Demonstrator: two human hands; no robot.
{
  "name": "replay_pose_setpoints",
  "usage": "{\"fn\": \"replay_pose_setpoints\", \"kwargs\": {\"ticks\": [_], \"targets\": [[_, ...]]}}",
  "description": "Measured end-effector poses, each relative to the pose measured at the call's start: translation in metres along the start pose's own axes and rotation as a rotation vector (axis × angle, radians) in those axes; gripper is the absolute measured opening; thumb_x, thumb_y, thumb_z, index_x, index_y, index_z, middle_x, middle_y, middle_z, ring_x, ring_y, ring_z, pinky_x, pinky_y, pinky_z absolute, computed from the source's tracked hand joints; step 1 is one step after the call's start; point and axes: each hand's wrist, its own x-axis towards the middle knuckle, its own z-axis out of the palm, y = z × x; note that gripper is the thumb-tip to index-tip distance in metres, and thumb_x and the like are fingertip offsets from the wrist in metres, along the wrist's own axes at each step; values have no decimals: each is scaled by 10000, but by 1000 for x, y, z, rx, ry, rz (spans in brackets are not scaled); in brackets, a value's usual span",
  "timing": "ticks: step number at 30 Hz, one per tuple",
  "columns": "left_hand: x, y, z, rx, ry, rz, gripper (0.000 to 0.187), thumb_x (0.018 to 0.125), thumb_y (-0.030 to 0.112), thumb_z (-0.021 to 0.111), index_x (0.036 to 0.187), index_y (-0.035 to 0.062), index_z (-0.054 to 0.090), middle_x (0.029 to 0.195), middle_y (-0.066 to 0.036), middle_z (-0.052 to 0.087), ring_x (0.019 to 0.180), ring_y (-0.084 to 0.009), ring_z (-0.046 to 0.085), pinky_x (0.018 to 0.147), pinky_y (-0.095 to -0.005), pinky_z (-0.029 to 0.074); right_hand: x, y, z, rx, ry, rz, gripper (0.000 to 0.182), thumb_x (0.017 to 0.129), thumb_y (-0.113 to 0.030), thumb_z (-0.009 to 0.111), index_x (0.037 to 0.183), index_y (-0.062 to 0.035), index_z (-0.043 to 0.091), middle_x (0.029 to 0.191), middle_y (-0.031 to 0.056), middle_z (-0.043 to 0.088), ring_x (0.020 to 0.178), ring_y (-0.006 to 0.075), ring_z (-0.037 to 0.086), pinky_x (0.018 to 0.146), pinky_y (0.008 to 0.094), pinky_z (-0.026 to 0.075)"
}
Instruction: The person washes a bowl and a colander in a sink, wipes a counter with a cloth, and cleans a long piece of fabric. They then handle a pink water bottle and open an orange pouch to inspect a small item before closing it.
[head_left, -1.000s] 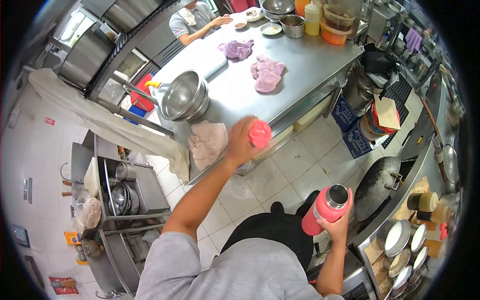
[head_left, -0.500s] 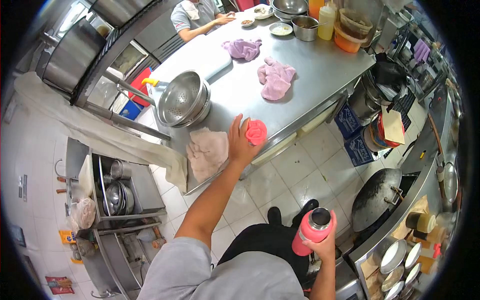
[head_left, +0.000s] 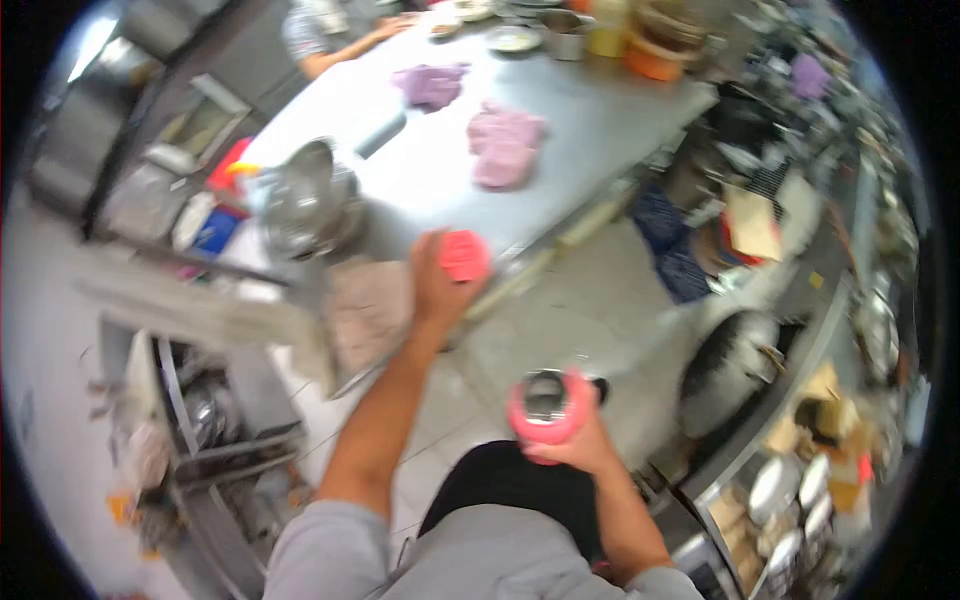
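Note:
My left hand (head_left: 428, 290) is closed round a coral-pink bottle lid (head_left: 464, 257) at the front edge of the steel table (head_left: 420, 180). Lower down, my right hand (head_left: 588, 446) grips a pink bottle (head_left: 530, 425) of the same colour. The bottle's mouth is uncovered and faces up toward me, showing a metal rim. Lid and bottle are apart. A beige cloth (head_left: 368, 312) lies on the table just left of my left hand. Motion blurs the view.
A steel colander (head_left: 310, 200) stands at the table's left end. Pink (head_left: 506, 145) and purple (head_left: 430, 85) cloths lie farther back. Across the table a person's arm (head_left: 350, 52) rests near small dishes. A blackened wok (head_left: 730, 370) sits on the right beside stacked plates (head_left: 775, 490).
My right hand has brought the bottle up and leftward, closer to the lid. The whole view has shifted and blurred. My left hand still holds the lid near the table edge.

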Motion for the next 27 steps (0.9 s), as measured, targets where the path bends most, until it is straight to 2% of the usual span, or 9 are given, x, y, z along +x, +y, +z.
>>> {"fn": "replay_pose_setpoints", "kwargs": {"ticks": [2, 4, 5, 7, 9, 15, 21, 27], "targets": [[1, -4, 4, -53, -43, -14, 784, 644, 307, 818, 1264, 12, 440, 1232, -224, 466, 1157, -399, 437, 992, -463, 364, -3, 1, 6, -5, 29, 14, 1161, 532, -356, 903, 1403, 22, 236, 1347, 173, 438, 1258, 262, 432, 1058, 372, 332], [-2, 12, 20, -145, -27, -21, 778, 641, 305, 818, 1255, 11, 443, 1228, -226, 468, 1153, -401, 441, 990, -463, 366, -2, -11, 5, 119, -4, 109, 1183, 532, -360, 903, 1413, 23, 212, 1362, 183, 426, 1266, 268, 428, 1059, 370, 332], [0, 0, 2, -125, 1, -41, 775, 639, 305, 819, 1250, 11, 444, 1227, -227, 469, 1150, -402, 443, 990, -463, 367, -1, -9, 6, 75, 12, 101, 1191, 528, -352, 906, 1414, 22, 204, 1359, 181, 427, 1264, 267, 430, 1060, 368, 332], [-3, -6, 9, -37, 86, 50, 758, 646, 296, 814, 1243, 10, 443, 1222, -220, 472, 1147, -401, 449, 989, -452, 373, -6, 1, 6, 41, 26, 57, 1223, 506, -324, 918, 1417, 19, 178, 1340, 173, 439, 1254, 263, 440, 1055, 373, 342], [-1, 2, -1, -114, -1, -77, 792, 652, 342, 812, 1269, 24, 431, 1271, -209, 458, 1221, -374, 409, 1022, -446, 353, -11, 5, 8, 155, 53, 144, 1253, 479, -291, 929, 1419, 22, 162, 1317, 175, 451, 1234, 264, 457, 1037, 380, 365], [2, 5, -7, -11, -116, -140, 852, 647, 412, 809, 1308, 55, 406, 1314, -167, 450, 1277, -326, 371, 1050, -429, 313, -14, 20, 4, 156, 67, 121, 1296, 480, -303, 928, 1434, 9, 108, 1297, 205, 460, 1212, 294, 477, 1025, 405, 375], [5, 10, -11, -60, -160, -183, 866, 631, 418, 818, 1299, 46, 413, 1308, -154, 458, 1283, -311, 361, 1051, -425, 312, -18, 25, -3, 103, 52, 141, 1296, 484, -308, 927, 1437, 1, 104, 1304, 196, 459, 1215, 287, 475, 1027, 406, 369], [2, 4, -7, -1, -129, -135, 872, 619, 389, 832, 1304, 71, 396, 1328, -142, 433, 1278, -316, 363, 1044, -428, 322, -18, 15, -6, 80, 10, 159, 1272, 477, -297, 928, 1432, -13, 137, 1280, 172, 478, 1205, 268, 481, 1026, 396, 367]]}}
